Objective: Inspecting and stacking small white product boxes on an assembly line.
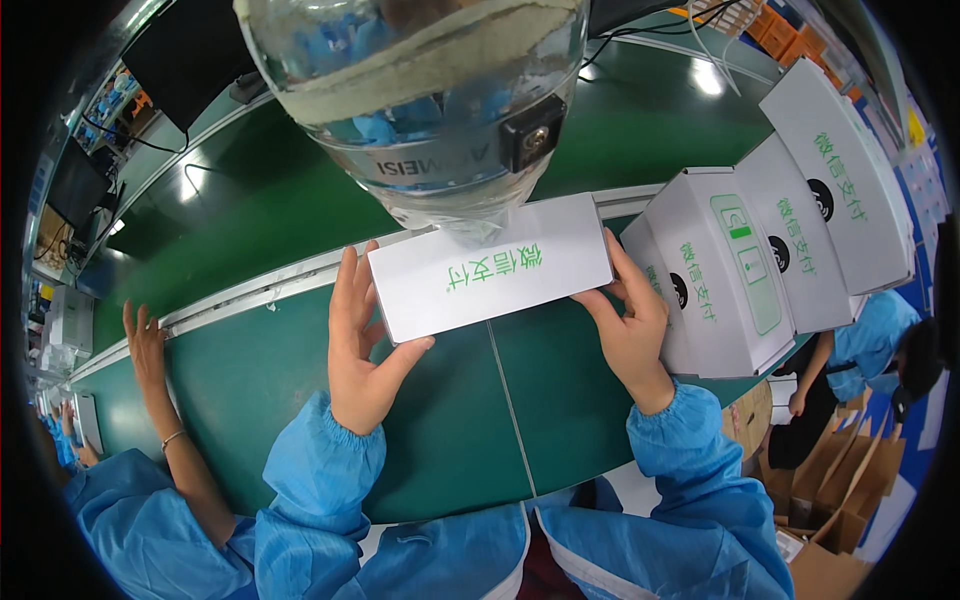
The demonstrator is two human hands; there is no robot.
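A long white cardboard box (440,310) with green print is held level between my two hands above the green work table (440,430). My left hand (358,370) grips its left end, thumb along the near edge and fingers up the far side. At the right end my right hand (637,335) clasps the box with thumb and fingers. Right behind the box, a large clear rounded object (430,130) with a black fitting covers part of its far edge; its kind I cannot make out. Close to my right hand stand several white boxes (740,260) with green print.
A co-worker's hand (147,350) rests near the table's left side. A metal rail (265,295) runs between the table and a green surface beyond. Dark monitors (190,60) stand at the far left. Lower right are an open brown carton (835,480) and another person in blue (870,340).
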